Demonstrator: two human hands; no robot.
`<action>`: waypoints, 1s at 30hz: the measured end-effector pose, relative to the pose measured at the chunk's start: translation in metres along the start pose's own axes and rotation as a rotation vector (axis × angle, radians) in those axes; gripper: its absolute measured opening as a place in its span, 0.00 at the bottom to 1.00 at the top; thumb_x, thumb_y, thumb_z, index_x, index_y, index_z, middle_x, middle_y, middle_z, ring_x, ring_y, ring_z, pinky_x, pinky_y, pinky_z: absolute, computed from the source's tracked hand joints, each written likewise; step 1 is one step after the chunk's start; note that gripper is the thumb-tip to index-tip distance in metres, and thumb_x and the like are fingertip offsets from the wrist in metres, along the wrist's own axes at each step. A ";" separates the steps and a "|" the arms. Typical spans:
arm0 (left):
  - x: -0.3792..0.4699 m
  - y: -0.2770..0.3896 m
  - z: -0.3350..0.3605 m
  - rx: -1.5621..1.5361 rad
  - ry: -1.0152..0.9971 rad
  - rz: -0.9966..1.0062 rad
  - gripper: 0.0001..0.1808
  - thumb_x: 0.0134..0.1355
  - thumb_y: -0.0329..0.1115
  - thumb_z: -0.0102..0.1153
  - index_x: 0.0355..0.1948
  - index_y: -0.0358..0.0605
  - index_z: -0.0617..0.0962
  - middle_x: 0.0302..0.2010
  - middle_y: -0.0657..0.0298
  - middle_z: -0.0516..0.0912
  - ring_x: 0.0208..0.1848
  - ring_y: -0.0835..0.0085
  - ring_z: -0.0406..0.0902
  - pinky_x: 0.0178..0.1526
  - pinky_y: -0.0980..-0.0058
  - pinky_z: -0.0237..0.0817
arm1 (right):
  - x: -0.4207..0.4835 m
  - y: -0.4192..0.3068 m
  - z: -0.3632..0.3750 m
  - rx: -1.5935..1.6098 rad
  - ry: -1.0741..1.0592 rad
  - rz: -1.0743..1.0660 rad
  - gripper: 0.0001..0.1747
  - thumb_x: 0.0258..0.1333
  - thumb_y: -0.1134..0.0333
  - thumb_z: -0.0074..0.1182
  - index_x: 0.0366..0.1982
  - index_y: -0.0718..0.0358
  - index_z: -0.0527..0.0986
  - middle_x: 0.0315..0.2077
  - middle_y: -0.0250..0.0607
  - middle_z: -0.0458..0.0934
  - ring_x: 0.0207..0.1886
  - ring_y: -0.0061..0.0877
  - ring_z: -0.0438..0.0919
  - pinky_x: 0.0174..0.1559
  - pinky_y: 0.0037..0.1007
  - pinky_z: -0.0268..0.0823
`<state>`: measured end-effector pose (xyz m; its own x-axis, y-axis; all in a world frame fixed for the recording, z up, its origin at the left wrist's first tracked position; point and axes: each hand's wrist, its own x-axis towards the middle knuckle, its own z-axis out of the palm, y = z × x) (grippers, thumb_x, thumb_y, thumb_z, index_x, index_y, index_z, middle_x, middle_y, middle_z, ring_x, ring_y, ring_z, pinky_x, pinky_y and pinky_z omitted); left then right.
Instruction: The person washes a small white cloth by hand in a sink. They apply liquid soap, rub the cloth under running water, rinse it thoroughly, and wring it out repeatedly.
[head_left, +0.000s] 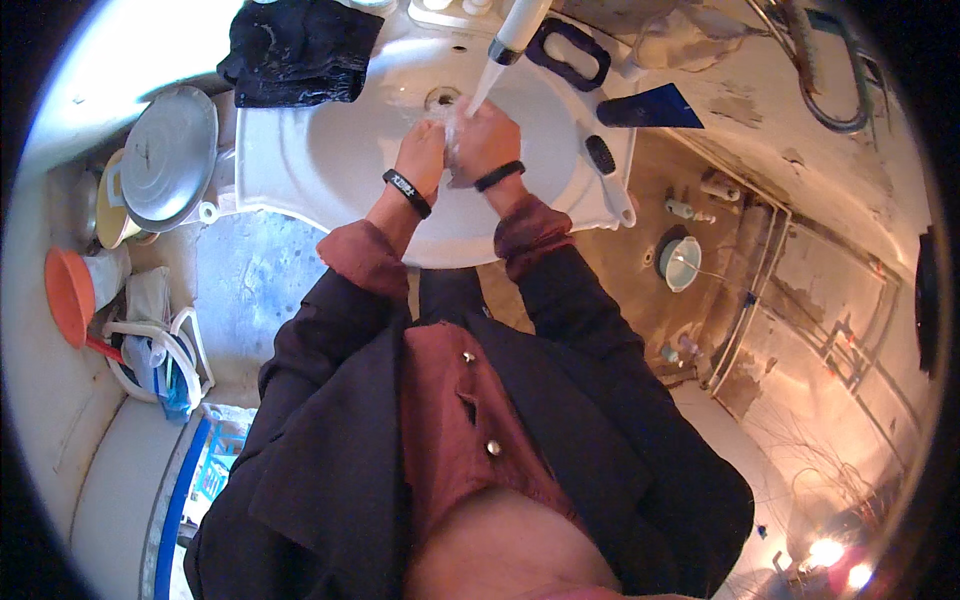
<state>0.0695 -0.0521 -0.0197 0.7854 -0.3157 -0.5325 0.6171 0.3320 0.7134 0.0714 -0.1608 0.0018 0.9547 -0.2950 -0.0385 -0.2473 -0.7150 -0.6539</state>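
Both my hands are over the white washbasin (555, 180), below the tap (511, 37). A stream of water (487, 79) falls from its spout onto my right hand (487, 139), which is bent inward with its fingers partly hidden. My left hand (421, 159) is close beside it, its fingertips turned towards the right one. Between them is a pale, wet blur; whether it is only splashing water or some small thing, I cannot tell. Each wrist wears a black band, and the sleeves are rolled back. The drain (442, 99) lies just beyond my hands.
A dark wet cloth (304, 56) hangs over the basin's back left. On the right are a black-bristled brush (600, 155), a dark blue tube (652, 107) and a dark-framed soap dish (568, 54). Metal lid (171, 157) and orange dipper (69, 298) stand left.
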 end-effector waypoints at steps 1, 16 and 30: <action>-0.001 -0.003 -0.005 0.199 0.003 0.038 0.13 0.59 0.40 0.46 0.36 0.41 0.71 0.33 0.64 0.75 0.37 0.75 0.72 0.40 0.77 0.64 | 0.003 0.019 0.005 0.045 -0.015 0.086 0.18 0.49 0.53 0.44 0.26 0.62 0.72 0.25 0.48 0.74 0.28 0.38 0.75 0.29 0.38 0.65; -0.038 0.034 0.008 0.008 0.045 0.019 0.09 0.59 0.37 0.48 0.38 0.47 0.72 0.32 0.68 0.76 0.34 0.80 0.73 0.36 0.80 0.65 | -0.044 0.006 -0.069 0.694 -0.375 0.081 0.13 0.48 0.67 0.53 0.36 0.66 0.71 0.28 0.29 0.71 0.28 0.13 0.69 0.29 0.17 0.63; -0.002 0.052 -0.033 0.807 -0.163 -0.083 0.14 0.54 0.40 0.52 0.37 0.41 0.75 0.27 0.67 0.74 0.27 0.79 0.70 0.28 0.82 0.62 | -0.006 0.026 -0.050 0.759 -0.147 0.179 0.19 0.53 0.57 0.47 0.32 0.69 0.71 0.27 0.36 0.75 0.30 0.22 0.71 0.33 0.26 0.64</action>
<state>0.1015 -0.0046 0.0033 0.6837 -0.4566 -0.5694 0.3997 -0.4185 0.8155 0.0512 -0.2097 0.0230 0.9362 -0.2404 -0.2564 -0.2691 -0.0210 -0.9629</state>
